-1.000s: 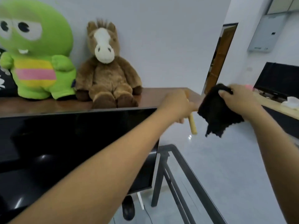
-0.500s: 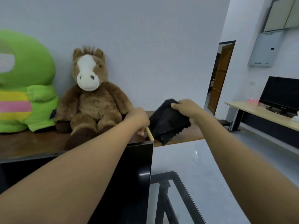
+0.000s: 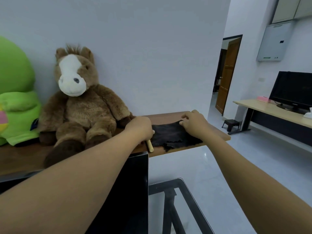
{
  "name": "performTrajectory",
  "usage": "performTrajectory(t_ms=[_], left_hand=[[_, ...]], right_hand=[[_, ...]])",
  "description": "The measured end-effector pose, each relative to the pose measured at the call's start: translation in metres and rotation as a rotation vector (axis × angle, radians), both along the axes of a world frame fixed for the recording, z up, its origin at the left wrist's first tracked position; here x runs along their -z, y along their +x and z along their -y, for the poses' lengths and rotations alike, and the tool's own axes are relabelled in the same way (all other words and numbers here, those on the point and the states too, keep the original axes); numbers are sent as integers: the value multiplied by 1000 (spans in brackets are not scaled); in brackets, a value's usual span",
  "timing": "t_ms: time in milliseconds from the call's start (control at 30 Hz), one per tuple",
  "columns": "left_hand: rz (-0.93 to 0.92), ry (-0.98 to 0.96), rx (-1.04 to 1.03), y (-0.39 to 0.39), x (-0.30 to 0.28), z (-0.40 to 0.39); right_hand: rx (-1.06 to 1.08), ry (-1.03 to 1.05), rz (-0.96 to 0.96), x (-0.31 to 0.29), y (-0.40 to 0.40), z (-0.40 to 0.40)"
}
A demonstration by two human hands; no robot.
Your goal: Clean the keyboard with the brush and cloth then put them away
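Observation:
The black cloth lies spread on the right end of the wooden shelf, its frayed near edge at the shelf's front. My right hand rests on the cloth's right side and still pinches its far edge between curled fingers. Just left of the cloth, my left hand grips the brush. Only its pale wooden handle end shows, pointing down over the shelf's front edge; the bristles are hidden. No keyboard is in view.
A brown plush horse and a green plush toy sit on the shelf to the left. A black monitor stands below my left arm, with a dark glass table frame beside it. A desk with another screen is at far right.
Both hands came down onto the shelf's right end. The cloth, which hung from my right hand, now lies spread on the wood. The brush stayed in my left hand.

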State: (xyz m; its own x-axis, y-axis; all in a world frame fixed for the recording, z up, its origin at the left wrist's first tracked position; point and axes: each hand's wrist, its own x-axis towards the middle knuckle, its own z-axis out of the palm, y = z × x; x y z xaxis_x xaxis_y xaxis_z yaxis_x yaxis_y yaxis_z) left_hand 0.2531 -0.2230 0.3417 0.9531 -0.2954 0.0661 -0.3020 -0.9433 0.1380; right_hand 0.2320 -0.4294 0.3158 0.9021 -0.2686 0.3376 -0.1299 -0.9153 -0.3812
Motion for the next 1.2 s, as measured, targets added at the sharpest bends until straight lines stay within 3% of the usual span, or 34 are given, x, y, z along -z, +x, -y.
performTrajectory(t_ms=[133, 267, 467, 567, 633, 733, 833, 933, 1033, 1200], left_hand=[[232, 72, 135, 5, -5, 13], [-51, 133, 162, 12, -3, 28], [30, 48, 135, 19, 6, 26], [-64, -7, 142, 19, 1, 23], [-144, -157, 117, 21, -5, 21], [-142, -253, 53, 23, -9, 18], [-84, -148, 60, 25, -1, 17], [25, 22, 92, 21, 5, 13], [-115, 132, 255, 18, 11, 14], [-239, 224, 281, 17, 20, 19]], right_hand=[[-188, 144, -58, -10, -5, 13], [-252, -5, -265, -4, -7, 20], [-213, -92, -163, -1, -8, 19], [-174, -12, -138, 0, -6, 17], [-185, 118, -103, -3, -6, 16], [-188, 290, -65, -7, -1, 15], [-106, 244, -45, -2, 6, 12], [-46, -6, -30, 1, -1, 8], [-138, -134, -73, 3, -7, -1], [-138, -176, -321, 20, 0, -10]])
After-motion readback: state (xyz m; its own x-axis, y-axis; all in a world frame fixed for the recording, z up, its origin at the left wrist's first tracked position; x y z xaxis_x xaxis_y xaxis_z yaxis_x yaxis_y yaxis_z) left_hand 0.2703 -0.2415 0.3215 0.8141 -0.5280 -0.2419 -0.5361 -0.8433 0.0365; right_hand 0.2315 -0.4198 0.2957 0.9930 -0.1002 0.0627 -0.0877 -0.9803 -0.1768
